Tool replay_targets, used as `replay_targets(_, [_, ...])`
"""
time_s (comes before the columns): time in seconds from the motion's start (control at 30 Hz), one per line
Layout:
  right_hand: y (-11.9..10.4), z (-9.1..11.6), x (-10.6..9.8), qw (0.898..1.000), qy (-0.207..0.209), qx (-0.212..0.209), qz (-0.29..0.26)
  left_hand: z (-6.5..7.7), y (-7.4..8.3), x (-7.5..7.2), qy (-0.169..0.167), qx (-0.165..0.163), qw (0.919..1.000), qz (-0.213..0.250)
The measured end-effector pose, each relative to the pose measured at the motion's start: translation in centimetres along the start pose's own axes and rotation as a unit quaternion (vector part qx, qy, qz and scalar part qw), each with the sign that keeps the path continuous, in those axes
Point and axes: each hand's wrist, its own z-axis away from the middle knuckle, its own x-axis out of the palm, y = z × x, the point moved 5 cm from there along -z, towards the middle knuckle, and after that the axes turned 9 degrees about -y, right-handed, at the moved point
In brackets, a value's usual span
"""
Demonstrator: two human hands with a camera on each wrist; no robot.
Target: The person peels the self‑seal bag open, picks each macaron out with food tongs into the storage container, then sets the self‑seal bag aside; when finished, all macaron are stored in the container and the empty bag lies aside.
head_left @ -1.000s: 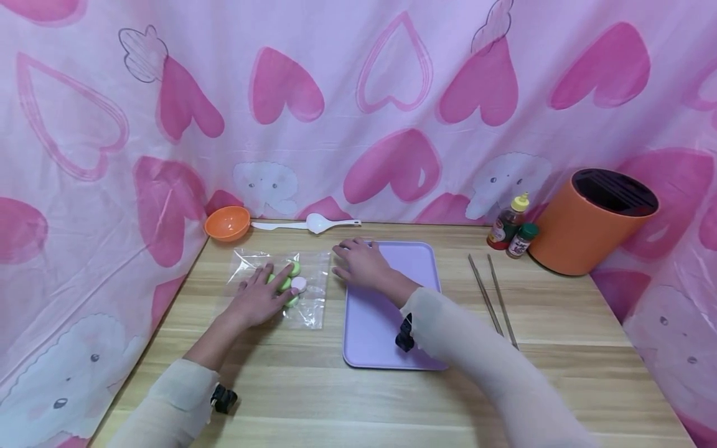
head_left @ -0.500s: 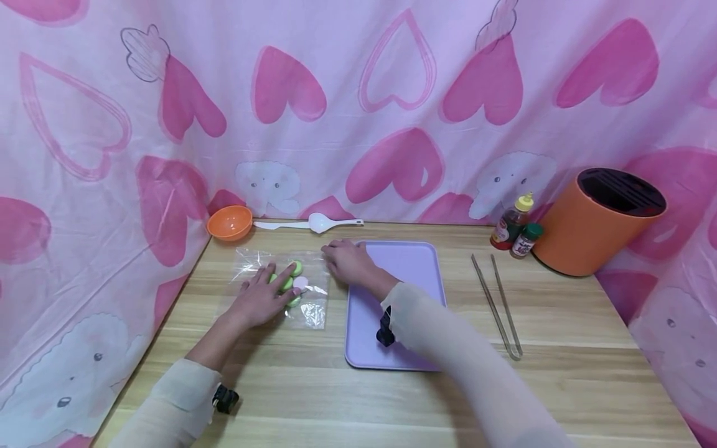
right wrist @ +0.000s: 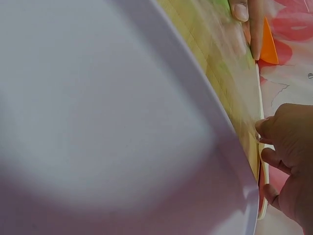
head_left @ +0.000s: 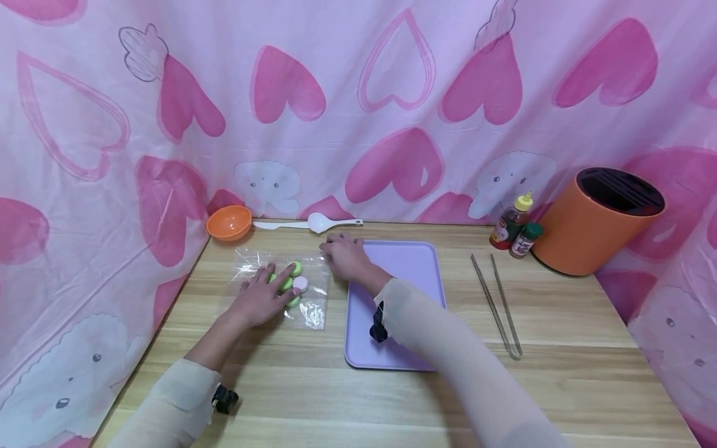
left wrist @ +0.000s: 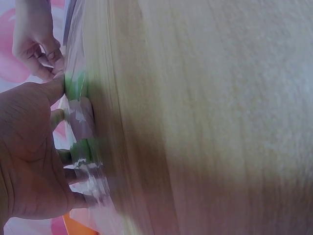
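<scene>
A clear plastic bag (head_left: 310, 315) lies flat on the table, with several light green round pieces and a white one (head_left: 300, 284) showing in it. My left hand (head_left: 256, 302) rests on the bag with fingers spread over the pieces. In the left wrist view the fingertips of my left hand (left wrist: 36, 152) press the plastic. At the bag's far right corner my right hand (head_left: 347, 258) pinches the edge between thumb and fingers. The right wrist view has my right hand (right wrist: 288, 156) at that corner, where the film (right wrist: 242, 93) looks slightly raised.
Under my right forearm lies a lilac tray (head_left: 411, 264). Metal tongs (head_left: 495, 305) are right of it. Behind stand an orange bowl (head_left: 228, 223), a white ladle (head_left: 319, 223), a white knife (head_left: 274, 225), two condiment bottles (head_left: 508, 225) and an orange knife block (head_left: 588, 230).
My right hand has moved left from above the tray to the bag's far right corner and now pinches it. My left hand has stayed on the bag.
</scene>
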Motion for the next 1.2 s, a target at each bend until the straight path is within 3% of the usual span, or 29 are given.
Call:
replay_targets(0.33, [0.1,0.2,-0.3,0.999,0.041,-0.015,0.028,-0.1,0.1,0.0,-0.001,-0.005,1.0000,-0.003])
replay_targets(0.87, [2.8,1.4,-0.3,0.996,0.065,-0.049,0.035,-0.1,0.0,-0.1,-0.004,-0.008,1.0000,-0.003])
replay_targets(1.2, [0.3,2.2,-0.2,0.985,0.030,-0.147,0.081,-0.2,0.0,-0.1,-0.011,-0.011,0.9999,-0.005])
